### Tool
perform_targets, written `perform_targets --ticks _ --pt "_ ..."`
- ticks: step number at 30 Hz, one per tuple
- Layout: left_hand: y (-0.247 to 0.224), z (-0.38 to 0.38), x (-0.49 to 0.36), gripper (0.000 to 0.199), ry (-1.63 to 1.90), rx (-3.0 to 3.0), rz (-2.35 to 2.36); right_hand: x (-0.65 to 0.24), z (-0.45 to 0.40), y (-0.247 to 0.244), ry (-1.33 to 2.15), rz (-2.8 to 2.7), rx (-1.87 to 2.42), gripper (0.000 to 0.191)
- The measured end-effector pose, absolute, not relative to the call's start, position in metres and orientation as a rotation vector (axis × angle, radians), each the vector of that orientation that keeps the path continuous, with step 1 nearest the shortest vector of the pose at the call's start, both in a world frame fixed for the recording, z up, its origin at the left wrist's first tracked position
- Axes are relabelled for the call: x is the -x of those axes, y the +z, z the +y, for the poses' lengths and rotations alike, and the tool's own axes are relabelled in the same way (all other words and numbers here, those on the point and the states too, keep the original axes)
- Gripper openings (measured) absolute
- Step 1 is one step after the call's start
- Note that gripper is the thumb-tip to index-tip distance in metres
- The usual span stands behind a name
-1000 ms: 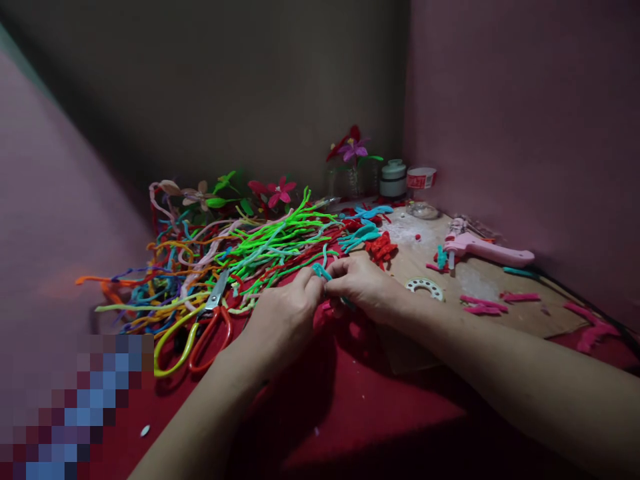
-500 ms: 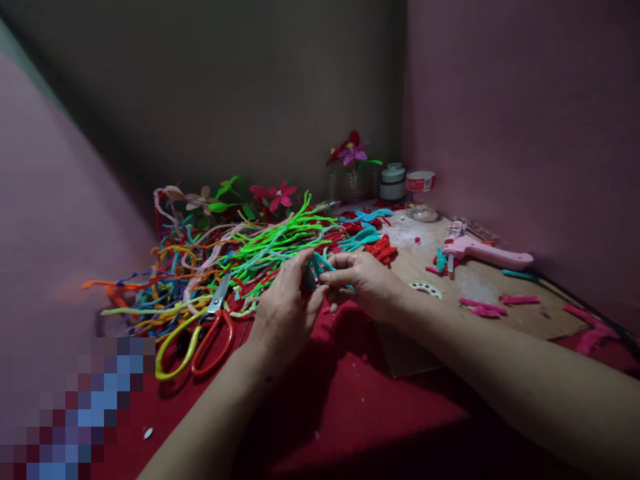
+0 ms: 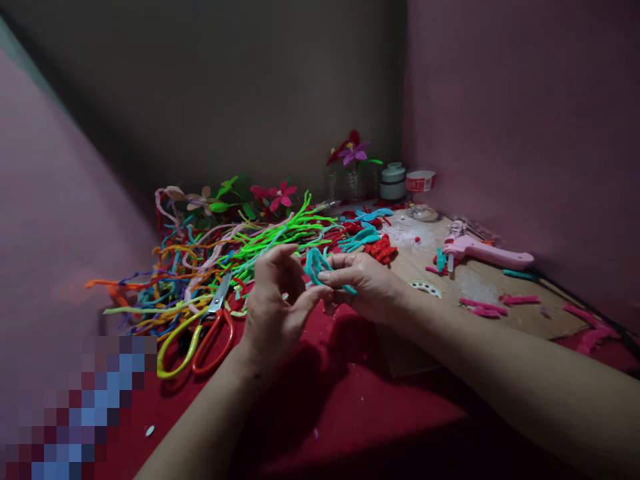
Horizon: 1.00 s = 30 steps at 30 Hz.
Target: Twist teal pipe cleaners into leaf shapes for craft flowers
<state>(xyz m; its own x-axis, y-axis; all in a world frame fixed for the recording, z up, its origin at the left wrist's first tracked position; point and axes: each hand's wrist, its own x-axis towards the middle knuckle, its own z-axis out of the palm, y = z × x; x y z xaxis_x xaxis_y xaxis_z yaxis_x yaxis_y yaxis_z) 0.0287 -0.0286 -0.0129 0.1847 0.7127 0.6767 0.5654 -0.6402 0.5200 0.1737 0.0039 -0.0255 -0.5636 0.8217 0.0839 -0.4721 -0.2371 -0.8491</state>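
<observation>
A teal pipe cleaner point(image 3: 314, 264), bent into narrow loops, is pinched between the thumb and fingers of my right hand point(image 3: 367, 283). One end of it sticks out below those fingers. My left hand point(image 3: 275, 303) is just to its left, fingers curved and apart from the thumb, with a gap between them. The left thumb tip lies close to the loops; whether it touches them I cannot tell. Behind both hands spreads a heap of bright green pipe cleaners point(image 3: 270, 243). Scissors point(image 3: 216, 305) with one yellow and one red handle rest left of my left hand.
On the right, a pink glue gun point(image 3: 487, 253) lies on a cardboard sheet point(image 3: 530, 320) among pink offcuts point(image 3: 483, 307). Teal bent pieces point(image 3: 365, 237) and red pieces point(image 3: 381, 249) lie behind my right hand. Pipe-cleaner flowers point(image 3: 283, 194), a lidded jar point(image 3: 393, 181) and a cup point(image 3: 421, 183) stand at the back.
My left hand has drawn back a little to the left and its fingers have come off the teal loops. My right hand keeps its hold in nearly the same place.
</observation>
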Motion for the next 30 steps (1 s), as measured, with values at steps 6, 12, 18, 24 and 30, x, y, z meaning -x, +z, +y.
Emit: perform_targets --ticks 6,12,18,24,30 --pt "-0.005 -0.021 -0.021 0.021 1.148 -2.133 1.196 -0.176 0.005 -0.021 1.966 -1.045 0.495 0.002" --pt "-0.003 -0.022 -0.019 0.017 0.928 -2.517 1.396 -0.176 0.005 -0.021 1.938 -1.020 0.621 0.006" --pt "-0.007 -0.021 -0.019 0.020 0.584 -2.802 1.520 -0.172 0.004 -0.022 1.999 -0.903 0.752 0.008" --pt "-0.012 -0.030 -0.026 0.032 0.190 -2.889 1.789 -0.172 0.004 -0.022 2.023 -0.828 0.779 0.011" --pt "-0.008 -0.025 -0.016 0.027 0.279 -2.735 1.475 -0.172 0.006 -0.026 1.852 -0.980 0.850 0.010"
